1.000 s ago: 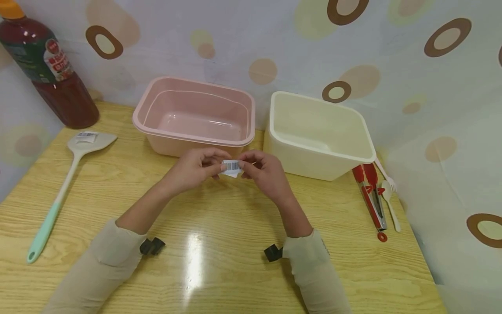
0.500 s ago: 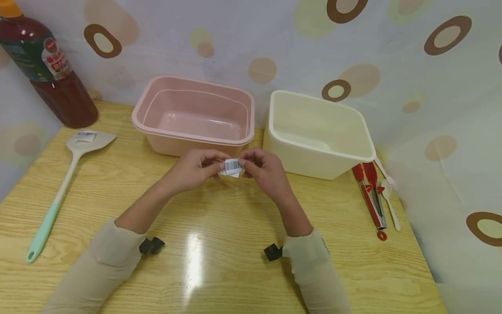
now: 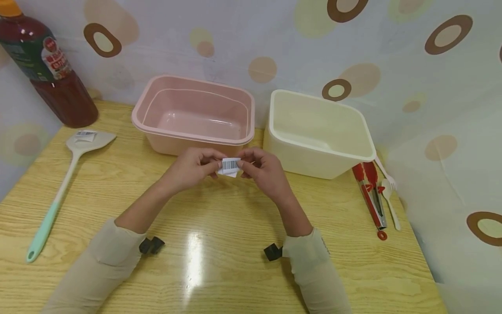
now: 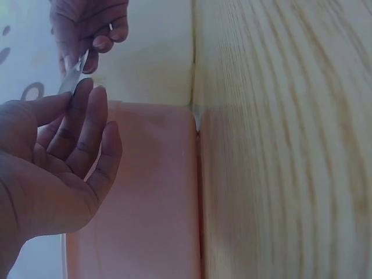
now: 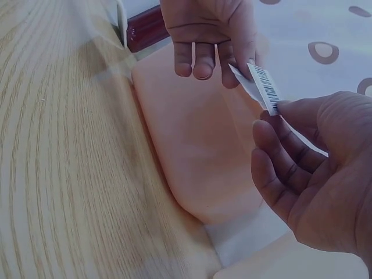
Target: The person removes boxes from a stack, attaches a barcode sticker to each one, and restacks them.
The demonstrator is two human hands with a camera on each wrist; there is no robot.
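Grip is narrow at both ends: the person's left hand [image 3: 193,169] and right hand [image 3: 266,172] each pinch a small barcode label [image 3: 230,165] between thumb and fingers, holding it above the desk [image 3: 223,261], just in front of the pink tub [image 3: 168,145]. Since each hold takes only an edge of something so thin, either side might slip, most likely if the two thumbs pull unevenly; a hard tug could crease or tear the paper instead. Were both fingertips to lose it, so light a scrap could flutter down onto the desk or over the near rim into the tub. If one face is sticky, which the views do not settle, it may cling to a thumb. As for its looks, the label is white and roughly rectangular, with black upright bars facing the person and print too small to read. Another plain white layer slants out beneath, and the right wrist view shows the two spread at a slight angle; whether that is a fold or a second piece is unclear. Further off, the cream bin [image 3: 300,159] stands beside the tub, and the spatula [image 3: 58,200] lies at the left, a similar slip [image 3: 85,136] on its blade.
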